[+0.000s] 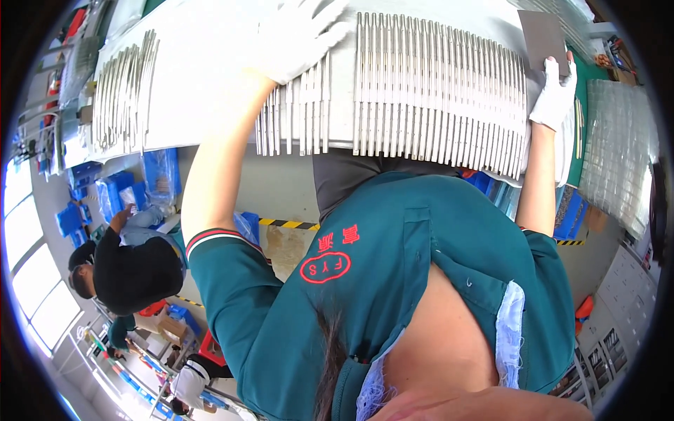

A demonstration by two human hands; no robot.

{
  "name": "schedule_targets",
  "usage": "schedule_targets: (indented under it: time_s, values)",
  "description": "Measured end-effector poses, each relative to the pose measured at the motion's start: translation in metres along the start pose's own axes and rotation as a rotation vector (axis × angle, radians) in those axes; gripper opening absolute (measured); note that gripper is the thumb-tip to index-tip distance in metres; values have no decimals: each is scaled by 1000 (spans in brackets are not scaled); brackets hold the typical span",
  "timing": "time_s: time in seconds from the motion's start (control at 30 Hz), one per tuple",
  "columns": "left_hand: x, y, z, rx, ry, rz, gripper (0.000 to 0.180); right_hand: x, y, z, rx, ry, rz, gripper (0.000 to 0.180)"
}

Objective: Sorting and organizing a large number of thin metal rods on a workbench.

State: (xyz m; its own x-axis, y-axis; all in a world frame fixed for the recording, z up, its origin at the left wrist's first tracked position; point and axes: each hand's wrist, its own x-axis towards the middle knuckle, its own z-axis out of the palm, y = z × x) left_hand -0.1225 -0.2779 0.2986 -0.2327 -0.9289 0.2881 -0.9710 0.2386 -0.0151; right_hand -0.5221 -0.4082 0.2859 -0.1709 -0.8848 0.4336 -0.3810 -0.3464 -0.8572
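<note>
L hand point(298, 42): fingers wide; nearer small rod grp point(309, 105), at 6 o'clk
Rod axis: approx. 12–6
R hand point(554, 95): pinching brown card point(543, 38), 12 o'clk

Lighting: bright, white. Windows point(34, 263): at left, blown out. Tabletop point(203, 56): overexposed, surface detail washed out. Left hand point(298, 43): pale against it, slightly blurred. Rods point(439, 91): bright glints. Trousers point(337, 182): in shadow. Distortion: fisheye bending, black surround, bluish-purple fringe at left rim. Far background: soft.
</note>
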Motion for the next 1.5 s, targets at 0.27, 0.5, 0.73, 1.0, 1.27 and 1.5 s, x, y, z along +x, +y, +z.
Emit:
schedule_targets:
  time_s: [0.27,0.5,0.73,1.0,1.27,1.5]
  values:
    - [14,10,-8,102,-25,285,51,0,-6,-4,-20,11,17,55]
    - [33,48,3,-111,41,98,49,2,4,3,30,13,-16,55]
    - [16,18,-20,-97,-61,21,54,1,5,-2,-10,21,-67,54]
    - [45,65,-21,-214,-23,85,56,1,4,-3,86,-13,30,54]
    - [65,90,26,-220,168,198,51,1,2,2,55,-11,9,53]
    - [37,47,1,-143,43,129,49,-1,2,-2,59,-4,11,53]
